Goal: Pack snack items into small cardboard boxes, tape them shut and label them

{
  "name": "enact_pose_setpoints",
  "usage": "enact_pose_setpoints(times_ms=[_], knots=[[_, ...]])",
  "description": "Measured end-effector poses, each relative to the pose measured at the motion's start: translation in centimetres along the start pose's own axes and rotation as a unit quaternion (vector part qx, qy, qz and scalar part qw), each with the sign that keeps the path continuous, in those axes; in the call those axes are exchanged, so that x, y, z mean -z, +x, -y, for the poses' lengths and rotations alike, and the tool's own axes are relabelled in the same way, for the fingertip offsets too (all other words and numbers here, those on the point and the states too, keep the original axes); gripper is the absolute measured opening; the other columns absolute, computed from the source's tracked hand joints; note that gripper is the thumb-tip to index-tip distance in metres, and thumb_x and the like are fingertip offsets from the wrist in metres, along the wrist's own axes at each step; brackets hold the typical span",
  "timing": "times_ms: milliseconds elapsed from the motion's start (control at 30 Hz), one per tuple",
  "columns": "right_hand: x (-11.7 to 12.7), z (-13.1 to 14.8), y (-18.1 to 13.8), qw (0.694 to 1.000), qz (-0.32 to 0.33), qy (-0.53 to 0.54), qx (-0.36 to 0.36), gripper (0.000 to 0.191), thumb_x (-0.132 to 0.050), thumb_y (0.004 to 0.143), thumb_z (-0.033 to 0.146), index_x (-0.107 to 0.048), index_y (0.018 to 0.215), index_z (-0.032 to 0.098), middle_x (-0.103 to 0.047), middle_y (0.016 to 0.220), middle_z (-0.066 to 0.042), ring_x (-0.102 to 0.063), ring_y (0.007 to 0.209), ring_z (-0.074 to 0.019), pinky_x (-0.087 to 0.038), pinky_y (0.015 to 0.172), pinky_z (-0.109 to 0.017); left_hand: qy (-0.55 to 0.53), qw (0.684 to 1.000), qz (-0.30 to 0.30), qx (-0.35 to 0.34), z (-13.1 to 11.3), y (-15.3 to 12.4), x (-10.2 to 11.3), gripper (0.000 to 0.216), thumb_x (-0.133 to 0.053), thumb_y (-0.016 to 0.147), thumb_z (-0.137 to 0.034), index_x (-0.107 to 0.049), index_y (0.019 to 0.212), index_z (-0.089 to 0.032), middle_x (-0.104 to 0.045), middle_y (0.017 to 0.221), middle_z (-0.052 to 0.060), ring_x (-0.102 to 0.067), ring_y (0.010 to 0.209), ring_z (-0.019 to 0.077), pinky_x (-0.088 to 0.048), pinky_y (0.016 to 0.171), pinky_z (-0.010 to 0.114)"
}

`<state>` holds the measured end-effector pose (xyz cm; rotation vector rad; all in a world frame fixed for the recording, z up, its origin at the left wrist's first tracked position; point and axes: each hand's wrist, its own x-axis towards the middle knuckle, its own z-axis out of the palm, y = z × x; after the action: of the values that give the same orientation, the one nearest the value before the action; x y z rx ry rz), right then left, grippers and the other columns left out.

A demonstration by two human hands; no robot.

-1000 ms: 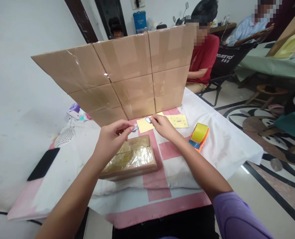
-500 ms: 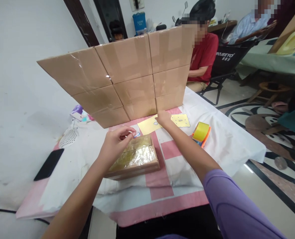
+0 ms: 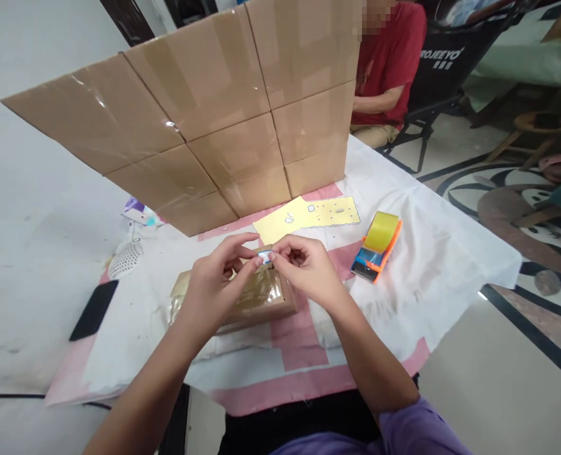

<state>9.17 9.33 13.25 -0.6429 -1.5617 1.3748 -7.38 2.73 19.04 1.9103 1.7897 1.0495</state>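
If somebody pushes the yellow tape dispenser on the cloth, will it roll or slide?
The tape dispenser lies on its flat orange-and-blue frame, so it probably slides, not rolls. It looks like plastic, likely light. The white cloth is wrinkled around it and may bunch or drag.

In front of me a taped cardboard screen point(image 3: 223, 120) stands upright across the desk point(image 3: 432, 253), which wears a white and pink cloth. A yellow tape dispenser point(image 3: 376, 246) lies near its right side. A black phone point(image 3: 93, 309) lies near the left edge, with a white perforated object point(image 3: 125, 260) beyond it. Behind the screen, a person in a red shirt point(image 3: 387, 63) sits in a black chair point(image 3: 434, 76).
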Motion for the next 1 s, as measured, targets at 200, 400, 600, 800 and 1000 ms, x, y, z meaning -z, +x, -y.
enact_pose_setpoints(times_ms=[200,400,600,800,1000], knots=[[0.1,-1.2,-2.3,0.995,0.008,0.065,-0.076,0.011,-0.067,0.085,0.027,-0.068,0.078,0.018,-0.054,0.063,0.004,-0.046,0.058,-0.0096,-0.034,0.054,-0.023,0.079,0.996,0.022,-0.040,-0.9,0.3,-0.6,0.031,-0.067,0.093,-0.030,-0.060,0.123,-0.026,-0.073,0.093,-0.001,-0.060,0.067,0.0087,-0.043,0.059,0.021],[0.9,-0.9,-2.8,0.995,-0.052,0.063,-0.064,0.012,-0.066,0.087,0.029,-0.066,0.080,0.019,-0.053,0.065,0.004,-0.047,0.059,-0.0096,-0.036,0.055,-0.023,0.154,0.985,0.063,-0.051,-1.5,0.4,-1.4,0.027,-0.062,0.095,-0.028,-0.059,0.121,-0.027,-0.072,0.097,-0.002,-0.063,0.071,0.0090,-0.046,0.063,0.021],[2.7,-0.5,-2.9,0.998,-0.029,-0.043,-0.031,0.004,-0.066,0.084,0.019,-0.068,0.087,0.019,-0.051,0.066,0.006,-0.046,0.061,-0.0085,-0.035,0.057,-0.023,0.208,0.957,0.181,-0.086,-2.6,1.1,-1.8,0.027,-0.053,0.099,-0.029,-0.055,0.126,-0.027,-0.072,0.098,-0.001,-0.068,0.081,0.0143,-0.048,0.068,0.025],[3.4,-2.1,-1.8,0.996,-0.040,-0.009,-0.082,0.011,-0.063,0.083,0.017,-0.066,0.073,0.018,-0.061,0.067,0.003,-0.052,0.061,-0.0096,-0.038,0.058,-0.023,0.247,0.956,0.130,-0.095,-1.2,1.5,-2.0,0.041,-0.054,0.099,-0.037,-0.051,0.139,-0.026,-0.070,0.124,0.006,-0.066,0.106,0.0225,-0.051,0.089,0.036],[2.5,-5.1,-0.6,0.973,-0.023,0.110,-0.200,0.012,-0.063,0.085,0.020,-0.062,0.073,0.018,-0.063,0.062,0.003,-0.058,0.058,-0.0106,-0.043,0.059,-0.023,0.307,0.943,0.121,0.045,1.7,1.7,-1.7,0.052,-0.040,0.100,-0.055,-0.055,0.140,-0.025,-0.065,0.137,0.010,-0.059,0.126,0.0333,-0.044,0.105,0.051]])
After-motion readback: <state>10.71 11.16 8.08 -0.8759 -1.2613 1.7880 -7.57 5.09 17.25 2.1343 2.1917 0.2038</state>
